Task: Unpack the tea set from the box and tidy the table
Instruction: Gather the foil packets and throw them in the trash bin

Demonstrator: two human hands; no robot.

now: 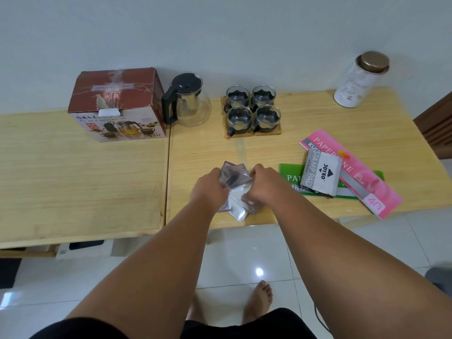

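Here, two pale wooden tables stand edge to edge against a white wall, the left table and the right table meeting at a narrow seam. At the back of the left table sits the red tea set box. Its long axis runs left to right, its printed front faces the person, and its taped top flaps lie shut.

A pink paper pack lies slantwise near the right table's front right corner, partly over a green paper pack. Just right of the box stands the glass teapot, upright with its black lid on. Its black handle points left and nearly touches the box.

A white tin canister with a bronze lid stands at the far right rear. Four glass cups in dark holders stand upright in a two-by-two square on wooden coasters, just right of the teapot.

A grey stamp pad box rests tilted across both paper packs. Near the front edge of the right table is a bunch of silver foil pouches, fanned out with their corners pointing away and toward the person.

The left hand has its fingers curled round the bunch's left side. The right hand is curled over its right side, so the pouches sit between the two hands, well in front of the tea set.
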